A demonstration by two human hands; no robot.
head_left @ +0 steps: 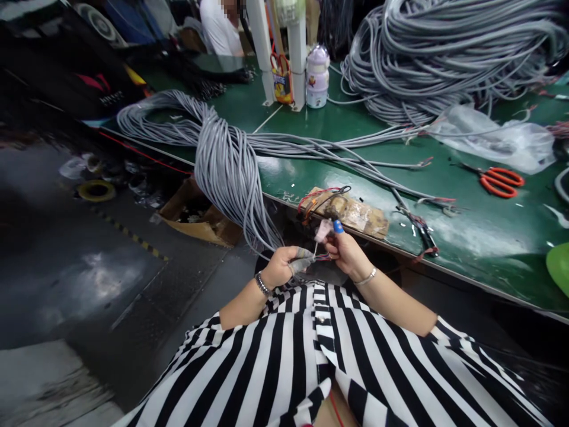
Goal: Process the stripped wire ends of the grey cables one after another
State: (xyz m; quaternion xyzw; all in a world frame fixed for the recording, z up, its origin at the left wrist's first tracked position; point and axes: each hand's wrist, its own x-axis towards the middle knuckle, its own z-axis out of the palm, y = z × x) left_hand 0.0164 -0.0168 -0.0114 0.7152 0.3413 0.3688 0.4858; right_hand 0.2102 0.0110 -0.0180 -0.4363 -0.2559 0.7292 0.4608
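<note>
Many grey sheathed cables (222, 166) hang off the green table (480, 237) down to the left hand (282, 267), its fingers closed around one end. The right hand (347, 252) pinches the thin coloured wires (320, 256), seemingly sorting them. Separating one calls for a fine, steady pull.

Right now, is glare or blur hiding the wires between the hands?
Head view: white glare patches sit on the green table, not on the hands; the left hand, right hand and the thin wires they pinch look sharp, though the strands are too fine to count; the floor at left is dark; wide-angle distortion bows the table edge.
</note>
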